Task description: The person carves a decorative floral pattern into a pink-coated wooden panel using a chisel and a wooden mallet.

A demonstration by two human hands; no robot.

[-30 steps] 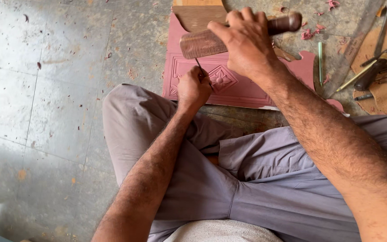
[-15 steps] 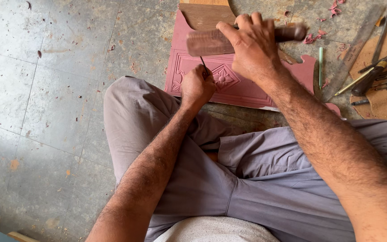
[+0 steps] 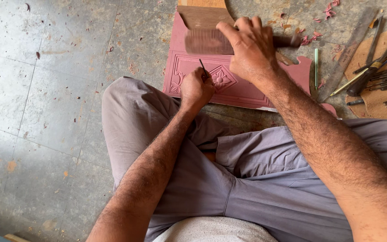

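A reddish-pink carved board [image 3: 242, 89] lies on the floor in front of my crossed legs, with a diamond motif cut into it. My left hand [image 3: 196, 88] is closed around a thin dark chisel [image 3: 203, 67] whose tip stands on the board beside the motif. My right hand [image 3: 250, 48] grips a brown wooden mallet [image 3: 207, 41], blurred with motion, held above the chisel's top end. The mallet's handle end sticks out to the right of my fist.
A long metal ruler [image 3: 346, 54] and a green pencil [image 3: 316, 67] lie right of the board. Several chisels [image 3: 381, 71] rest on a wooden piece at far right. Pink shavings [image 3: 312, 36] scatter the grey tiled floor. Another wooden plank [image 3: 201, 3] sits beyond the board.
The mallet in my right hand has swung, now blurred above the chisel. My left hand holds the chisel at the same spot on the board.
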